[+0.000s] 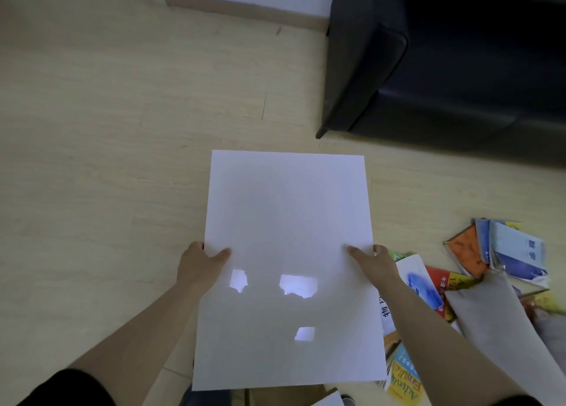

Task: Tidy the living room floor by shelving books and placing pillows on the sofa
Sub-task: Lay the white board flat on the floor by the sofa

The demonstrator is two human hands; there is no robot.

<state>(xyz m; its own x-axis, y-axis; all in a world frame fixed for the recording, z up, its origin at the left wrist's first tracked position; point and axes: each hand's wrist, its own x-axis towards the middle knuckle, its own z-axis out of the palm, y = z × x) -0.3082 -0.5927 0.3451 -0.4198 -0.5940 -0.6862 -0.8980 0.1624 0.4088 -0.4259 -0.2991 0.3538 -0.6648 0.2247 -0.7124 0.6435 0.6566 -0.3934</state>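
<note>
head view: large white book is held flat above the floor.
left hand: clamped on its left edge.
right hand: clamped on the opposite edge, so it is kept level.
floor, right: loose books, grey pillow.

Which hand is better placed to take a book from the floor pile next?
Likely the right hand: the pile lies just beside it. The left hand is across the white book.
</note>
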